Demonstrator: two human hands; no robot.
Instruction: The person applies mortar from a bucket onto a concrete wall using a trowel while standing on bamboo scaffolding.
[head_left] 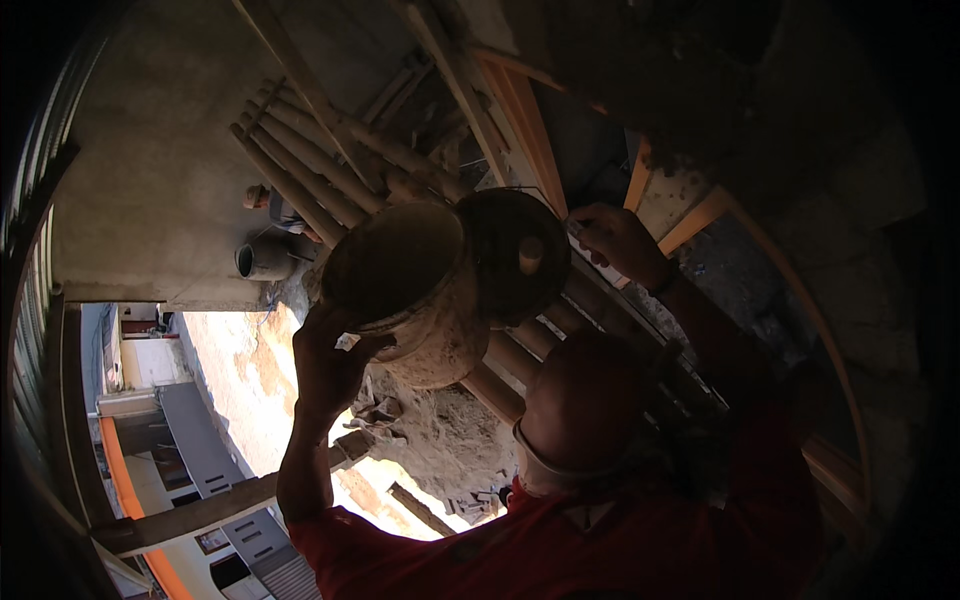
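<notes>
A person in a red shirt [610, 545], seen from behind, fills the lower middle. Their left hand [330, 365] grips a pale, dirty bucket [425, 340], tilted with its mouth showing. Their raised right hand [610, 240] is beside a dark round container [500, 280] with a wire handle; whether it grips the handle is unclear. Both containers are in front of wooden poles [310, 170]. I cannot make out either of my own hands.
A second person [280, 210] is by the wall at upper left, near another bucket [265, 262]. Timber frames [690, 220] line the right. A wooden beam [190, 515] crosses the lower left above a sunlit opening, with buildings beyond. Rubble [390, 420] lies below the poles.
</notes>
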